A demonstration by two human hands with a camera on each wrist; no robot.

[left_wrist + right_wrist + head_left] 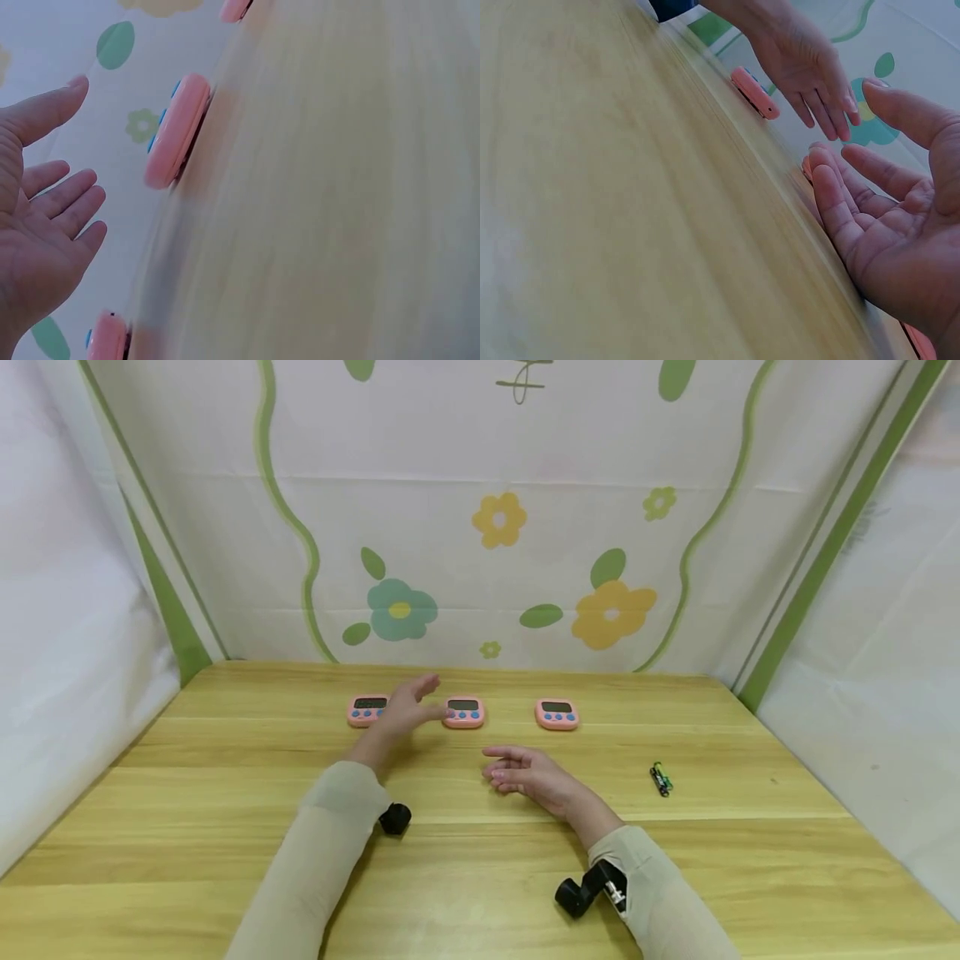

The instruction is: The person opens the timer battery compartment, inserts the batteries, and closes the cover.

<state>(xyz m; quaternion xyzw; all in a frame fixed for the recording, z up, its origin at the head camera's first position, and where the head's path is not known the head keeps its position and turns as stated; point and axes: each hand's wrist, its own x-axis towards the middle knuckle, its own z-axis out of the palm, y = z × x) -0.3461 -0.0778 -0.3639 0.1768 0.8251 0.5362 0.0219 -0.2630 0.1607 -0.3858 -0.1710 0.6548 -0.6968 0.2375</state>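
Three pink timers with blue buttons and dark screens stand in a row near the back of the table: a left timer (361, 717), a middle timer (465, 719) and a right timer (557, 721). My left hand (406, 710) hovers between the left and middle ones, fingers extended, partly covering the left timer. In the left wrist view that hand (45, 217) holds nothing, and the middle timer (178, 131) is apart from it. My right hand (536, 779) is held in front of the middle and right timers, fingers loosely bent; its palm (907, 247) is bare in the right wrist view.
Small green and black batteries (661, 779) lie together on the wooden table (480, 877) at the right. A white cloth wall (450, 460) with printed flowers rises behind the timers, and further cloth walls stand at both sides.
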